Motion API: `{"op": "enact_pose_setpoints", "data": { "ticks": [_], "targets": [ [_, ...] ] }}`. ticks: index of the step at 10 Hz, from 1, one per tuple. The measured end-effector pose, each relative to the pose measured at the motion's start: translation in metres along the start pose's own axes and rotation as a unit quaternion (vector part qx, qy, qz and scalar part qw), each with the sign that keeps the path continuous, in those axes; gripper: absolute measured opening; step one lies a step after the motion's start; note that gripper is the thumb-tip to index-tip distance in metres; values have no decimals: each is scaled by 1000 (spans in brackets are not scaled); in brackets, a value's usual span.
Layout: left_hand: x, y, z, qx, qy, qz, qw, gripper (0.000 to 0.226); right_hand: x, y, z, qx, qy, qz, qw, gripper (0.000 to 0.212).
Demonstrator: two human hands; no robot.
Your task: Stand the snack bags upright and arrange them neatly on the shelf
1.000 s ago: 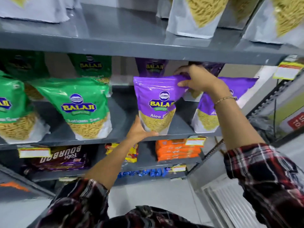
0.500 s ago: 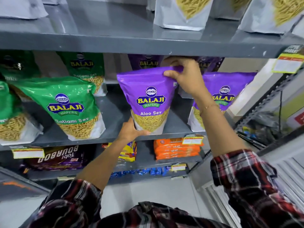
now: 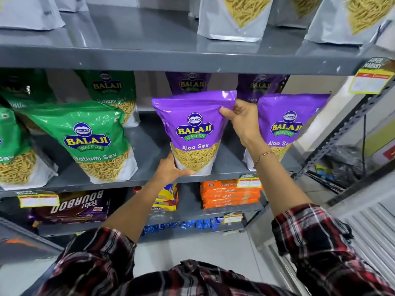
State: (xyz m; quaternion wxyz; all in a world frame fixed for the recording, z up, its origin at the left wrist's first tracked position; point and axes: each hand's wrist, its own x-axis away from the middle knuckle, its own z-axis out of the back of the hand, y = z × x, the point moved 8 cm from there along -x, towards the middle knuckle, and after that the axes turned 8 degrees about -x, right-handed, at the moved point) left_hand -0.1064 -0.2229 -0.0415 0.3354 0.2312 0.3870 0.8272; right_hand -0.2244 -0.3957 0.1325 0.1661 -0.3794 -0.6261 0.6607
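Observation:
A purple Aloo Sev bag [image 3: 195, 133] stands upright near the front edge of the grey middle shelf [image 3: 147, 180]. My left hand [image 3: 171, 170] cups its bottom left corner. My right hand [image 3: 242, 120] pinches its top right corner. A second purple bag [image 3: 299, 116] stands to its right, partly hidden by my right forearm. Two more purple bags [image 3: 188, 82] stand behind in shadow. Green Ratlami Sev bags [image 3: 85, 137] stand on the shelf's left half, the front one leaning left.
The upper shelf [image 3: 171, 58] holds white sev bags [image 3: 233, 18]. Below are brown biscuit packs [image 3: 72, 207], yellow packs [image 3: 166, 197] and orange packs [image 3: 230, 194]. Price tags [image 3: 372, 79] hang on shelf edges. A slotted metal upright [image 3: 342, 129] bounds the right side.
The purple bag has gone from tilted to upright and faces forward. My right hand slid from over its top to pinching the top right corner. My left hand stays under it.

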Motion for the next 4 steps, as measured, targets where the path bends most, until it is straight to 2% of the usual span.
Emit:
{"op": "enact_pose_setpoints", "data": {
  "ticks": [1,2,3,4],
  "targets": [
    [2,3,-1,-2,3,-4,1000,89,3,1,2,15,-11,-8,1000,22],
    [8,5,-3,14,1,7,1000,97,13,-5,4,86,7,11,996,37],
    [19,6,0,59,21,-29,998,104,61,-20,7,182,143,144,962,40],
    [37,5,14,40,90,-48,994,97,122,-4,-32,239,92,192,947,34]
  ]
}}
